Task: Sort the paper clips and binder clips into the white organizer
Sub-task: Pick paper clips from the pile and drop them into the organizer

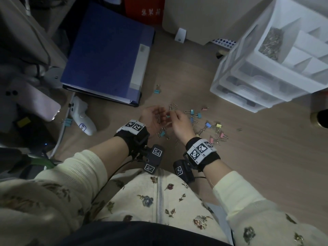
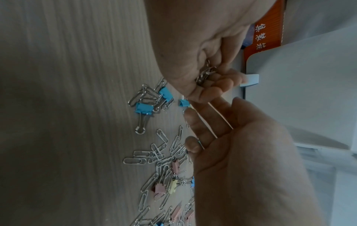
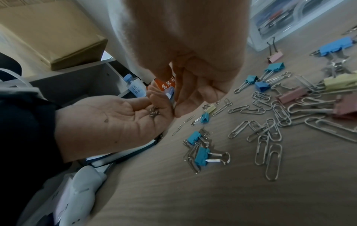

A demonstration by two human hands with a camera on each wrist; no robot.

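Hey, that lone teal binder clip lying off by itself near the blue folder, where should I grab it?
Probably best to pinch the lone teal binder clip across its coloured body, coming straight down from above. It lies flat on the wooden desk with its wire handles folded away toward the far side, and nothing crowds it, so both flanks look free for fingertips.

Head view looks steeply down; both wrist views sit close, sharing the scattered clips (image 2: 154, 160) with it.

place: an office desk | surface: pale wood-grain desktop (image 1: 257, 166) | evidence: thick blue ring binder (image 1: 106, 54) lay flat; white plastic drawer organizer (image 1: 262, 71) stood at the right; silver wire paper clips (image 3: 270, 137) and pastel binder clips (image 1: 213, 128) were scattered; brown cardboard box (image 3: 58, 38) sat on grey shelving
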